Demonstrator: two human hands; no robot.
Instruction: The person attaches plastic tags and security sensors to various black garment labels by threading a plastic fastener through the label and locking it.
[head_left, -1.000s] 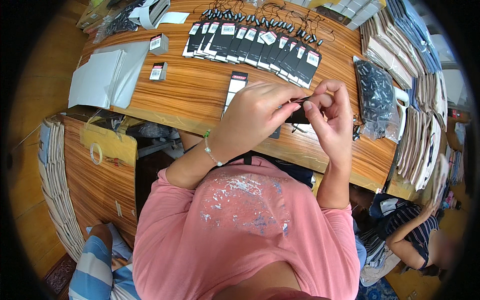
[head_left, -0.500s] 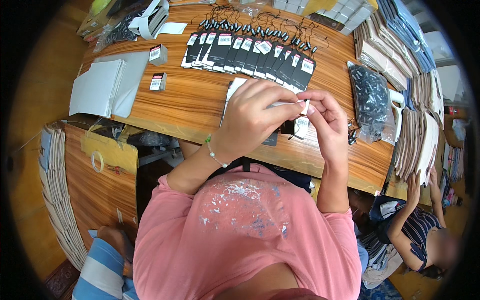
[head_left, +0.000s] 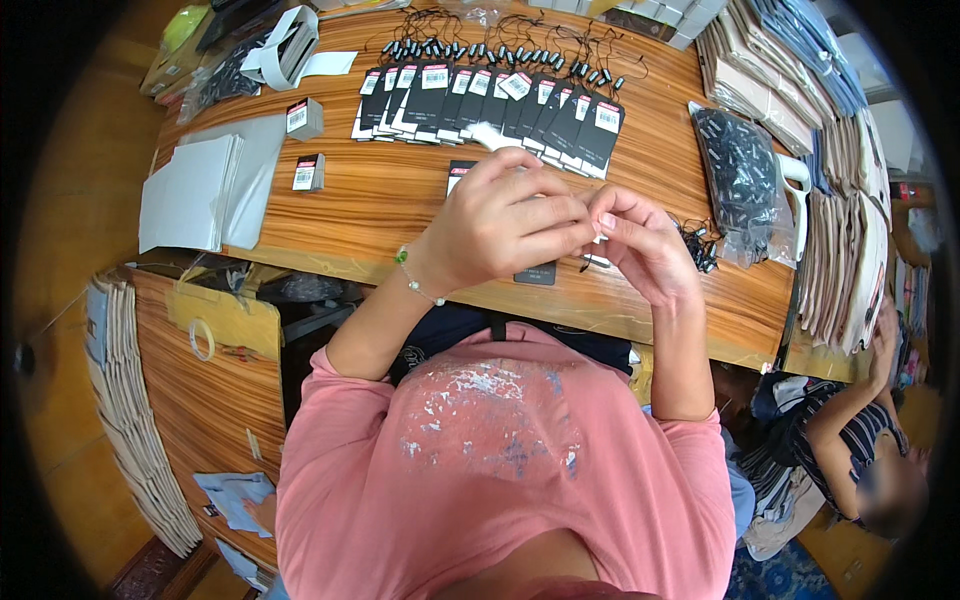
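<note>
In front of me my left hand [head_left: 510, 220] and my right hand [head_left: 645, 245] meet over the table, fingertips pinched together. Between my right thumb and finger sits a small white piece [head_left: 600, 238], apparently a label. The fingers of my left hand are curled closed beside it, hiding what they grip. A blurred white strip [head_left: 488, 135] shows just beyond the left hand. Below the hands lies a black hang tag [head_left: 535, 273], partly covered, and another dark tag [head_left: 460, 170] peeks out by the left hand. Farther off, overlapping black hang tags [head_left: 430, 105] with white stickers and corded ends form a row.
Two small label stacks [head_left: 308, 172] and white sheets [head_left: 190, 190] lie at left. At right are loose black cords [head_left: 698, 245], a clear bag of cords [head_left: 740, 180], a white handled tool [head_left: 797, 195] and folded garments [head_left: 845, 265]. Another person [head_left: 840, 440] works at far right.
Both hands have closed in on each other, and the white piece is now mostly covered by fingers. The view has shifted slightly. The other person's arms have moved by the garments.
</note>
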